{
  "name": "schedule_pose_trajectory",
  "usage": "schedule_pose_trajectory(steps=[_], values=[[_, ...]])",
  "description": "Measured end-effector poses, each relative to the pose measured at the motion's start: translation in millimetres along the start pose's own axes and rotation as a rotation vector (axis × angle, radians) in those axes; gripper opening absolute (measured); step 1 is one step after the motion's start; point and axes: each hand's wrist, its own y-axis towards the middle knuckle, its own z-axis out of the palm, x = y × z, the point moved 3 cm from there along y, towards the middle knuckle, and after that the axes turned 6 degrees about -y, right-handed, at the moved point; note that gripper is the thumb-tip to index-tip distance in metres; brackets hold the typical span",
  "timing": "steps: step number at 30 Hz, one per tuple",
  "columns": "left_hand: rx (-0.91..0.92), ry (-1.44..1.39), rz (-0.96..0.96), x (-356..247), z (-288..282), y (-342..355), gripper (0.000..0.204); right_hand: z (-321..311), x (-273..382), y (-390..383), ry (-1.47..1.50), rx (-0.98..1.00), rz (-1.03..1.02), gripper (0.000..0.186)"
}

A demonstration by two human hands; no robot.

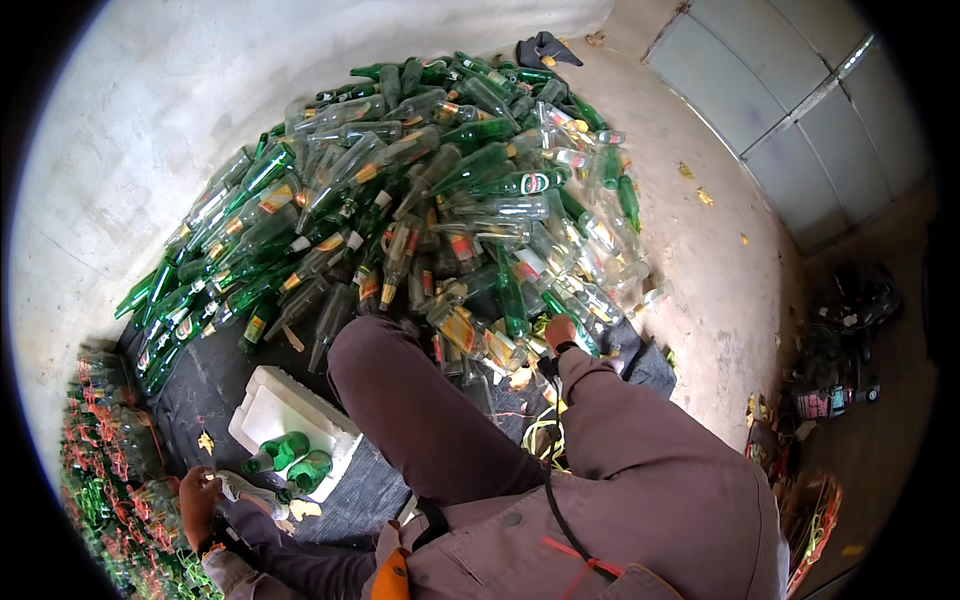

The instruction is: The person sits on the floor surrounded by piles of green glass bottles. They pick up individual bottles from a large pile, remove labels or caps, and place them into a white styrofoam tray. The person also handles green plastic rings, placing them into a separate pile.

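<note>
My right hand (562,332) reaches into the near right edge of a big heap of glass bottles (400,190). It is beside a green bottle (513,305) and several clear ones; its fingers are mostly hidden, so any grip cannot be made out. Low on the left, my left hand (197,503) has loosely bent fingers with nothing visible in them. Close to it are a shoe (248,490) and a white foam block (275,400). Two green bottles (290,458) lie against that block, with part of another green one below.
Bundled bottles with red and green ties (110,480) stand along the left edge. A dark mat (205,385) lies under the heap's near side. A pale wall (150,120) rises behind, and a grey metal door (740,80) is at far right. Yellow strapping (545,435) lies near my right forearm.
</note>
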Motion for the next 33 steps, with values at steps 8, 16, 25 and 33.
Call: schedule_pose_trajectory(steps=[8, 16, 25, 33], values=[[0.006, 0.053, -0.116, 21, -4, -11, 0.032, -83, 32, 10, 0.446, 0.176, 0.242, 0.049], [0.038, -0.312, -0.428, 3, 8, 3, 0.028, -67, 25, 34, 0.231, 0.365, 0.270, 0.043], [-0.035, -0.384, -0.485, 8, 6, -6, 0.025, -116, 55, 29, 0.110, 0.462, 0.250, 0.034], [-0.074, -0.300, -0.392, -26, 0, 6, 0.024, -123, 40, 8, 0.126, 0.444, 0.140, 0.039]])
